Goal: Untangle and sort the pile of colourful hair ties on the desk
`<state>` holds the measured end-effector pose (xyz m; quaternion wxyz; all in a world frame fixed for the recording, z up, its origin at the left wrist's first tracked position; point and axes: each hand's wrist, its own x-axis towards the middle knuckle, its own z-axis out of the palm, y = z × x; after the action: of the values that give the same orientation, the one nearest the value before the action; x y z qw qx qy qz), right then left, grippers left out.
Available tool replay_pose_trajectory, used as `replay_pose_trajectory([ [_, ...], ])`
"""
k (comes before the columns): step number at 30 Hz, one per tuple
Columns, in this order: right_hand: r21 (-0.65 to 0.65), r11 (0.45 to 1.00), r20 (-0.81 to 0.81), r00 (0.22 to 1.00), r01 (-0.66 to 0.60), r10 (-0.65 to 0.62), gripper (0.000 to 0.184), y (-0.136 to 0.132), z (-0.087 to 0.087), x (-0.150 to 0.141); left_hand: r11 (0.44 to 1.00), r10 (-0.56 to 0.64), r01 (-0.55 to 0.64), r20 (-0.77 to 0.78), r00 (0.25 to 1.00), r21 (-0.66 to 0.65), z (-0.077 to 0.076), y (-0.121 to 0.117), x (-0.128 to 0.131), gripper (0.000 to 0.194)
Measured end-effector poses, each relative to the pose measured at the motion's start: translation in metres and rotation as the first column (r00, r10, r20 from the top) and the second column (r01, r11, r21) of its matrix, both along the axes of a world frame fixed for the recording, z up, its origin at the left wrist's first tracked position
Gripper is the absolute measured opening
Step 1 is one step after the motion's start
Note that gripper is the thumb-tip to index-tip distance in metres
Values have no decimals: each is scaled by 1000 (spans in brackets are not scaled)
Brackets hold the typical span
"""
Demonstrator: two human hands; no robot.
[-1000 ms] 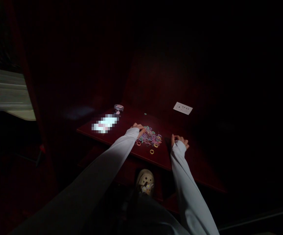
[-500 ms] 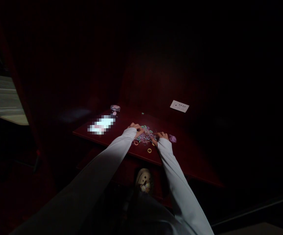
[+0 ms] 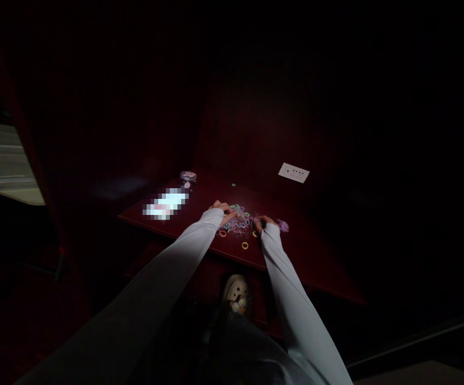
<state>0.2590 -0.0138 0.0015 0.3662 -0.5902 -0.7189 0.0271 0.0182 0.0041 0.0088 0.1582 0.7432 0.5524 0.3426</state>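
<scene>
A loose heap of small pastel elastic bands [image 3: 238, 223] lies on a dark red wooden table [image 3: 304, 267]. My left hand [image 3: 224, 210] rests at the heap's left side, fingers curled among the bands. My right hand [image 3: 263, 221] sits at its right side, fingertips in the bands. Just beyond that hand lies a small purple clump of bands [image 3: 283, 226]. A yellow band [image 3: 245, 245] and an orange band [image 3: 223, 233] lie apart, nearer the table's front edge. Whether either hand pinches a band is hidden in the dim light.
At the table's far left stand a small jar with a lid [image 3: 188, 177] and a pixelated bright patch [image 3: 165, 204]. A white wall socket plate [image 3: 293, 172] sits beyond the table. My shoe [image 3: 237, 294] shows below the front edge.
My right hand has moved left from beside the heap into its right side. A purple clump now lies right of that hand, and the heap has spread. My left hand has barely moved.
</scene>
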Motion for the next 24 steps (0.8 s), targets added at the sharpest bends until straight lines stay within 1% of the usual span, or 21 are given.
replay_pose_trajectory([
  [5,13,1000,-143,990,-3,5,55,-9,2,-4,1000,-8,7,35,999,15,-3,3,0,18],
  [11,16,1000,-267,964,-3,7,67,-4,2,-11,1000,0,-1,24,1000,3,-1,2,3,17],
  [13,12,1000,-280,960,-18,21,65,-1,2,-16,1000,10,-10,22,1000,-1,0,1,4,19],
  [16,3,999,-264,963,-53,52,58,2,4,-27,1000,15,-15,18,1000,3,1,-1,5,20],
  [20,-32,990,-222,967,-139,128,48,5,5,-44,1000,6,-7,14,1000,21,1,-2,5,21],
  [22,-42,981,-225,959,-189,175,45,7,5,-48,1000,6,-6,18,1000,28,0,-1,4,23],
  [24,-12,980,-259,947,-200,190,44,10,4,-47,1000,9,-10,21,1000,29,-1,1,3,25],
])
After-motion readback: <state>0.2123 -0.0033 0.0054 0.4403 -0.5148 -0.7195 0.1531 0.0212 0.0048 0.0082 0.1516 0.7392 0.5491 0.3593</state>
